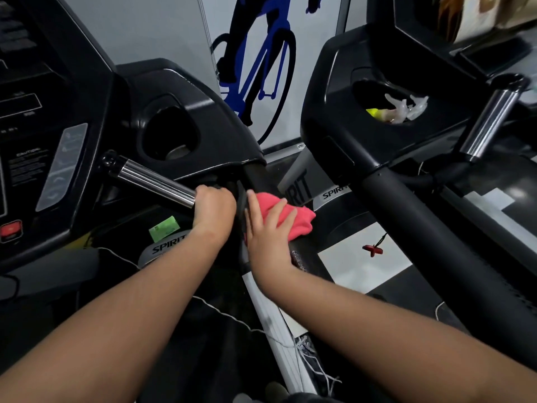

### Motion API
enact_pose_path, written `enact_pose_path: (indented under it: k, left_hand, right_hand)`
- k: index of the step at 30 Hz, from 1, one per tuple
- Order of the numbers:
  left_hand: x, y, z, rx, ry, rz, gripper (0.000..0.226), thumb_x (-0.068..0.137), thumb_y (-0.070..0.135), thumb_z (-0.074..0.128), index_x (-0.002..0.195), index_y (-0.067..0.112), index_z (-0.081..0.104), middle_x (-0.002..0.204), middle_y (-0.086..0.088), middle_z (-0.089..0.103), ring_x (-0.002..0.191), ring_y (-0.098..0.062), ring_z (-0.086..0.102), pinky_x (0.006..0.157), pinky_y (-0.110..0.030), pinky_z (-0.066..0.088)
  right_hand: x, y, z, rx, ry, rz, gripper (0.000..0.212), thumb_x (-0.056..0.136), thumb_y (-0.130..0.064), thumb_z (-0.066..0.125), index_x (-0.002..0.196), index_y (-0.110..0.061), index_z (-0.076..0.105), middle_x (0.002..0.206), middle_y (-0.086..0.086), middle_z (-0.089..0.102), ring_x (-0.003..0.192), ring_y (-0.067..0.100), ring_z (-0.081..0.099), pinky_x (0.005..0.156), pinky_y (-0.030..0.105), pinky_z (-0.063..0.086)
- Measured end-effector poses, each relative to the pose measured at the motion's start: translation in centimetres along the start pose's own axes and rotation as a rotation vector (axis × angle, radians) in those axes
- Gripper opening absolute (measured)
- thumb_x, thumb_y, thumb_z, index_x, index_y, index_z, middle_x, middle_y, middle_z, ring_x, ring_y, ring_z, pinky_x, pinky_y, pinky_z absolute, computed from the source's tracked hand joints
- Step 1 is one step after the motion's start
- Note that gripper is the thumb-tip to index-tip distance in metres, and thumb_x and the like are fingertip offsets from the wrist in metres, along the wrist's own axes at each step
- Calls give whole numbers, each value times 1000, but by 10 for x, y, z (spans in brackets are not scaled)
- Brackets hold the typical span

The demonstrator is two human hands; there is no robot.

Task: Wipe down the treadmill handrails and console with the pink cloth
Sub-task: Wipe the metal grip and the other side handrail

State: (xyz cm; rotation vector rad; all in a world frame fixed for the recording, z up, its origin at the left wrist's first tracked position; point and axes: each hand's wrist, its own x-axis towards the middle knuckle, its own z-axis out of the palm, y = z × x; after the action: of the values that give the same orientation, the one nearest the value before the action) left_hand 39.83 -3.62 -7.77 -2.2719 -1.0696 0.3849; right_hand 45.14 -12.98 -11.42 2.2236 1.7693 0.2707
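- The pink cloth (295,221) lies bunched on the black handrail (311,263), just below the console (189,88).
- The right hand (268,231) presses it with fingers spread flat.
- The left hand (213,210) curls round the near end of the chrome grip (151,178).
- Wrapping the cloth round the rail and drawing it lengthwise should reach the underside too.
- The cloth looks soft, crumpled, coral-pink.

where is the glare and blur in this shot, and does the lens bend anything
Head view: glare streaks along the near chrome handle and the far chrome handle; the console is dim, its caution text smeared; the top right corner is blurred; the wide lens bows the frame edges; the pink cloth reads clearly.
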Motion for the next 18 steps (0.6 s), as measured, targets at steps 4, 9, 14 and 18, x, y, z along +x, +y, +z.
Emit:
enact_pose_path:
  k: [4, 9, 14, 18]
  left_hand:
    - [0, 1, 4, 2, 12, -4, 25, 93, 4, 42, 108, 14, 60, 107, 0, 63, 95, -17, 64, 79, -28, 44]
    - [3, 1, 4, -9, 0, -18, 24, 93, 4, 44, 109, 12, 59, 106, 0, 64, 97, -17, 64, 80, -28, 43]
    - [3, 1, 4, -42, -27, -39, 25, 94, 6, 43, 113, 13, 56, 112, -2, 63, 102, -20, 63, 83, -29, 41]
    - [2, 0, 4, -54, -20, -37, 26, 93, 5, 42, 113, 13, 58, 112, -2, 64, 103, -20, 62, 85, -29, 41]
  right_hand:
    - [-17, 8, -1, 16, -35, -51, 65, 101, -22, 36, 150, -8, -5, 144, 23, -37, 130, 62, 12, 98, 72, 20]
    - [35, 39, -23, 482, -148, 5, 78, 94, -21, 50, 151, -17, -3, 155, 18, -19, 133, 51, 23, 103, 61, 30]
    - [69, 82, -42, 918, -417, 11, 113, 75, -33, 73, 151, -15, -9, 158, 16, -3, 143, 27, 17, 111, 30, 23]
    - [41, 62, -26, 829, -291, 60, 110, 76, -31, 69, 150, -24, -11, 156, 17, -15, 137, 41, 25, 108, 47, 32]
